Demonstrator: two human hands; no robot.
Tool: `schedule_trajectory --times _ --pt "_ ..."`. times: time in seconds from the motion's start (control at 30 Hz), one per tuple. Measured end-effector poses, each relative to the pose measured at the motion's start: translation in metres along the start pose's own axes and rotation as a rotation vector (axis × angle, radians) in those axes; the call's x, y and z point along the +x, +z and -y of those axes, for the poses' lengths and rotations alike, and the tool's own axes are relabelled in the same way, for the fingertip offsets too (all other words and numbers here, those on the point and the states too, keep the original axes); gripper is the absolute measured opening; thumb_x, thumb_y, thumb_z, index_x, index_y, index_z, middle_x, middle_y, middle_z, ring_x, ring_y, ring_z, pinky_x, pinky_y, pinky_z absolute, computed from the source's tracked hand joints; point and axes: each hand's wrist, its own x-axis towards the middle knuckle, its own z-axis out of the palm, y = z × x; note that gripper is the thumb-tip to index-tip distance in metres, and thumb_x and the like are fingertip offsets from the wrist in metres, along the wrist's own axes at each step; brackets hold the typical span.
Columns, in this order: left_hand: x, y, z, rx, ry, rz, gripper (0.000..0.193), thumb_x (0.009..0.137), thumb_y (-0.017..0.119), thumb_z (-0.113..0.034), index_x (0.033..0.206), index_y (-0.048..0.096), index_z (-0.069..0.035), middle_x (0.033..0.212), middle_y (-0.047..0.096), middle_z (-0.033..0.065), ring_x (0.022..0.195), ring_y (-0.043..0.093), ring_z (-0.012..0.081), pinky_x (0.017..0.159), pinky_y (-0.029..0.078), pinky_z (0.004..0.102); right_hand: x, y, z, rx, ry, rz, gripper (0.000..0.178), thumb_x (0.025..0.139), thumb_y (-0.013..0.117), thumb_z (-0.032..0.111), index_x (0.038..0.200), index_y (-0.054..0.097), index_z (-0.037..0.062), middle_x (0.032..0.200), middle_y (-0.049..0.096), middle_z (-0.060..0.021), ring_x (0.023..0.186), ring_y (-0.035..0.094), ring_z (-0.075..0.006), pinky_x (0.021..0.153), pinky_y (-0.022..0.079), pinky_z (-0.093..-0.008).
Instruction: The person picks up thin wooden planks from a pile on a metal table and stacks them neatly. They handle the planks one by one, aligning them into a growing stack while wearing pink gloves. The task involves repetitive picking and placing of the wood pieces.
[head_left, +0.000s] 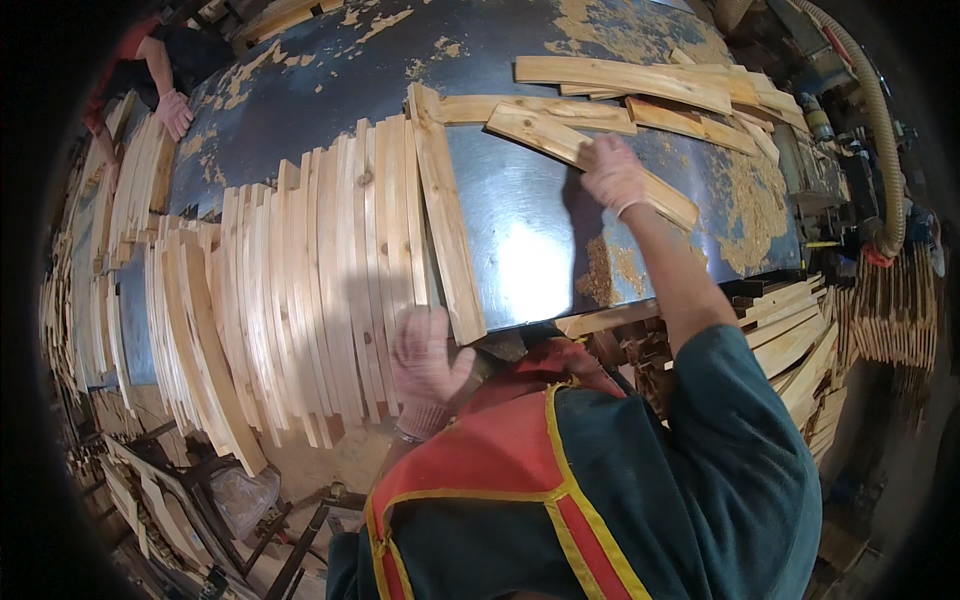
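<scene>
Head view, and from where I stand the right hand (612, 175) looks to have its fingers closed over the middle of a plank (535, 132), which slants across the table (520, 235) beneath it. Loose boards (625, 80) lie just beyond that hand, sawdust (750, 215) to its right. The left hand (430, 360) is spread, thumb apart, at the near ends of the row of boards (310, 270) (whether it presses them, I can't tell). My judgement: a mid-length grip balances the plank best, raised enough to clear its neighbours, while a flat left palm would keep those ends even.
</scene>
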Motion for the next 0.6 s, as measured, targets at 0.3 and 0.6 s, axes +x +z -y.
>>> schedule_trajectory --times 0.3,0.6 --pt "0.058 0.079 -0.034 0.111 -0.218 0.048 0.099 0.08 0.083 -0.033 0.161 0.034 -0.006 0.159 0.04 0.0219 0.139 0.048 0.0452 0.113 0.044 0.0543 0.014 -0.033 -0.016 0.062 0.003 0.33 0.088 0.072 0.084 0.046 0.15 0.057 0.0148 0.135 0.062 -0.027 0.127 0.059 -0.0447 0.112 0.049 -0.0462" --pt "0.07 0.086 -0.021 -0.267 -0.791 0.117 0.099 0.089 0.077 -0.029 0.168 0.022 -0.007 0.147 0.056 0.0302 0.127 0.063 0.0472 0.104 0.053 0.049 0.15 -0.024 -0.003 0.167 -0.208 0.309 0.071 0.084 0.072 0.055 0.141 0.066 0.0135 0.141 0.064 -0.0157 0.139 0.053 -0.0354 0.115 0.044 -0.0456"
